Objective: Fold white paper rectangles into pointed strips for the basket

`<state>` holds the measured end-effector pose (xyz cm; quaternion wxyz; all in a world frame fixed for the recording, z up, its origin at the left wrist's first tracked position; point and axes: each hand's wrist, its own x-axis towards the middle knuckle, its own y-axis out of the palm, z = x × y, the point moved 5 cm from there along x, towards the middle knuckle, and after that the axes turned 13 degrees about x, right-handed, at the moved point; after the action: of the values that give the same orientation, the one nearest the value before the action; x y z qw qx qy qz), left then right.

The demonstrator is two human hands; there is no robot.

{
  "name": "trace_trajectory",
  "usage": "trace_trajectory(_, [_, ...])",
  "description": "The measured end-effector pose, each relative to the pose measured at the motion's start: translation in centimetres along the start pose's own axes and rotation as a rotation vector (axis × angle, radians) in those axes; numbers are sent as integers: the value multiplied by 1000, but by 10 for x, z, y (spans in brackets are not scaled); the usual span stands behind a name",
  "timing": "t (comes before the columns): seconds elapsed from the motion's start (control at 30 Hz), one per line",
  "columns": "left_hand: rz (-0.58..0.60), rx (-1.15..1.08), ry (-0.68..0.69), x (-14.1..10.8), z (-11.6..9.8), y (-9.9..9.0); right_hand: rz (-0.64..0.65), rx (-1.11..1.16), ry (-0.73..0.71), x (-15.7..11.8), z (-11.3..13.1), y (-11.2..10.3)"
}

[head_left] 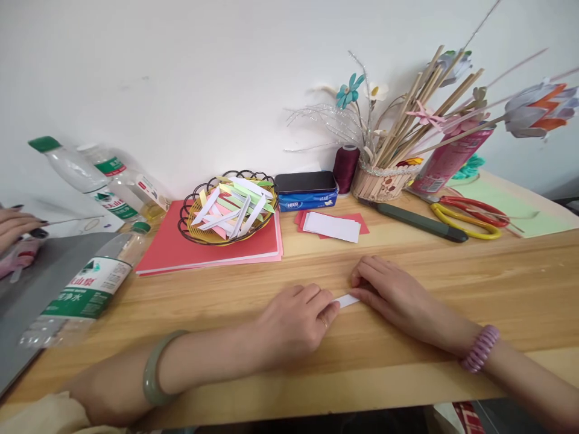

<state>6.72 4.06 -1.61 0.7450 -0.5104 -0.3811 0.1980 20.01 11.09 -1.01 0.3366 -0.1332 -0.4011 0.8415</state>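
A narrow white paper strip (347, 300) lies low over the wooden table, stretched between my two hands. My left hand (301, 316), with a ring on it, is closed on the strip's left end. At the other end, my right hand (391, 292) pinches the strip between thumb and fingers. Just behind them is a small stack of white paper slips (332, 226) on top of red slips (365, 224). Folded paper strips in several colours (235, 205) fill a yellow and black basket (184, 226), which rests on red paper sheets (156, 253).
Plastic bottles (88, 289) lie and lean at the left, near another person's hand (15, 226). Along the wall are a blue tissue pack (307, 201), purple thread (346, 169) and a stick holder (382, 184). A green-handled tool (420, 222) and scissors (470, 220) lie right.
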Motion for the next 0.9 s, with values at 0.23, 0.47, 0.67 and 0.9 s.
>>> trace_trajectory(0.23, [28,23,29,-9,5,0,-62,15,71,-2,-10,1])
trace_trajectory(0.47, [56,-44,26,-14,12,-1,-89,0,128,-3,-18,-4])
trace_trajectory(0.67, [61,-89,0,-16,14,-7,-112,1,106,-7,-26,-11])
trace_trajectory(0.9, [36,-162,11,-10,17,-11,-130,-28,-134,-18,5,-13])
